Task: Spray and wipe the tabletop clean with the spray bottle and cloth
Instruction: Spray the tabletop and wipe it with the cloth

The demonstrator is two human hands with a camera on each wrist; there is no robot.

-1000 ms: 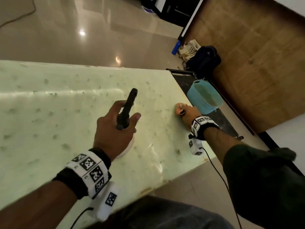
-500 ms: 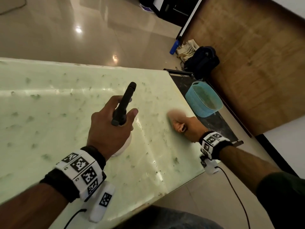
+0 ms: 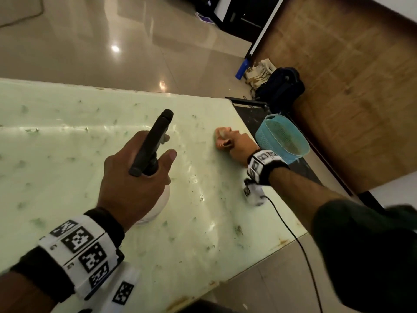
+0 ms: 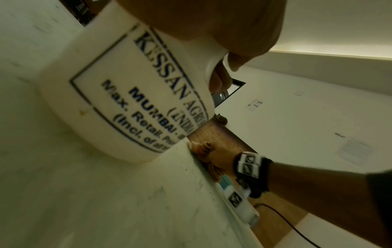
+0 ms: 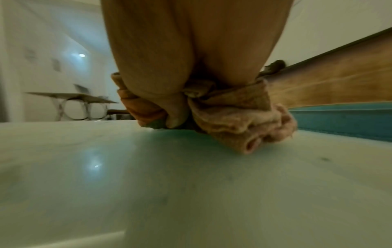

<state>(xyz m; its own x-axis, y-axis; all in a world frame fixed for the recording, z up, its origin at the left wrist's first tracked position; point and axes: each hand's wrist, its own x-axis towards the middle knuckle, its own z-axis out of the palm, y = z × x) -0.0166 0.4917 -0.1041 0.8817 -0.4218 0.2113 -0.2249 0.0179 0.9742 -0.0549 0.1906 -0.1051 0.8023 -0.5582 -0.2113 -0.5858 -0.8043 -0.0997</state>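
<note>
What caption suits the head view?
Left hand holds a spray bottle upright while right hand presses a cloth on the tabletop.

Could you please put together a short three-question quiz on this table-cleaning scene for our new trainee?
1. True or false: the left hand holds the spray bottle.
2. Where is the cloth? A) in the blue basket B) bunched in the right hand on the tabletop C) on the floor
3. Fill in: the bottle's base stands on the ____.

Key: 1 true; 2 B; 3 tabletop.
</note>
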